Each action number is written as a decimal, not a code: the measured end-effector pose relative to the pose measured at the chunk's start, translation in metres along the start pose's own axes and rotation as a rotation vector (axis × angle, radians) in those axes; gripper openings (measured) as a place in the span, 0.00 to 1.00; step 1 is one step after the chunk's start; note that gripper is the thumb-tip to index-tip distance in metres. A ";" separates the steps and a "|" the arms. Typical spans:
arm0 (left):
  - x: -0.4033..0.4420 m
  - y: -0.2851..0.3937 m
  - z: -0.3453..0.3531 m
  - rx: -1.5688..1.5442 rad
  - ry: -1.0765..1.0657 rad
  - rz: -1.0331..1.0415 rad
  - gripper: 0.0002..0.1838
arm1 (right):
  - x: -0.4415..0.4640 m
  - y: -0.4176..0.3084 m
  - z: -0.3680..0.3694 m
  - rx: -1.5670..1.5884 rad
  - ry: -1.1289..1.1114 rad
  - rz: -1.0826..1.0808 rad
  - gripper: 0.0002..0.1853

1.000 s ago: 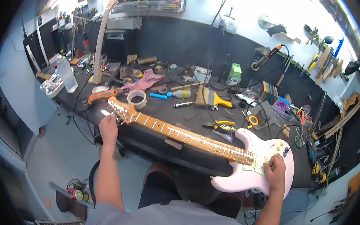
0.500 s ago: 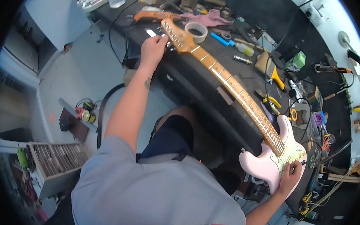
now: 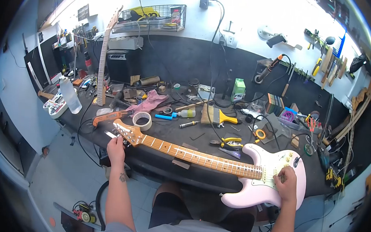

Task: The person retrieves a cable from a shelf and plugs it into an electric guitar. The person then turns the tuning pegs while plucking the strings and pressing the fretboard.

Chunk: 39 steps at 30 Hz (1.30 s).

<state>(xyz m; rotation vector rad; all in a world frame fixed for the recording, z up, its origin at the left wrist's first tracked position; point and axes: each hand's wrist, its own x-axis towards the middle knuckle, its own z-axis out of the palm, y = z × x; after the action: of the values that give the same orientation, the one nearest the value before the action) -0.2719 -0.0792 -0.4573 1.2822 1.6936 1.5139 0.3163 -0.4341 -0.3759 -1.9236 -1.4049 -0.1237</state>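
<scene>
A pale pink electric guitar lies face up along the bench's front edge, its maple neck pointing left. My left hand is closed at the headstock, with the fingers at a tuning peg. A small flat white piece shows just beyond those fingers; its kind is unclear. Over the strings near the bridge, my right hand is curled with its fingertips together. Whether it pinches anything is hidden. A black cable plug sits in the guitar's jack.
Behind the neck lie a tape roll, a wide brush, yellow-handled pliers and an orange tool. A water bottle stands at the left. Cables cross the cluttered black bench.
My view has lifted and turned, showing the back wall and levelling the guitar in sight. Both hands remain at the headstock and the strings.
</scene>
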 end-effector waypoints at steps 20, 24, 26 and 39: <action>0.003 -0.010 0.001 -0.051 -0.006 -0.007 0.20 | 0.002 0.002 0.000 -0.020 -0.019 0.003 0.19; 0.004 -0.011 0.001 -0.062 -0.014 -0.007 0.20 | 0.002 0.000 0.001 -0.001 -0.002 -0.012 0.21; 0.007 -0.015 0.002 -0.064 -0.018 0.000 0.20 | 0.002 0.000 0.001 -0.002 -0.001 -0.024 0.20; 0.005 -0.011 -0.004 0.074 -0.025 0.089 0.26 | 0.001 0.001 0.004 -0.074 -0.016 -0.055 0.08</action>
<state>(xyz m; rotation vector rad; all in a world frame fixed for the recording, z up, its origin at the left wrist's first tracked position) -0.2809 -0.0753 -0.4654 1.4261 1.7108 1.4912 0.3161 -0.4306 -0.3789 -1.9504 -1.4834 -0.1896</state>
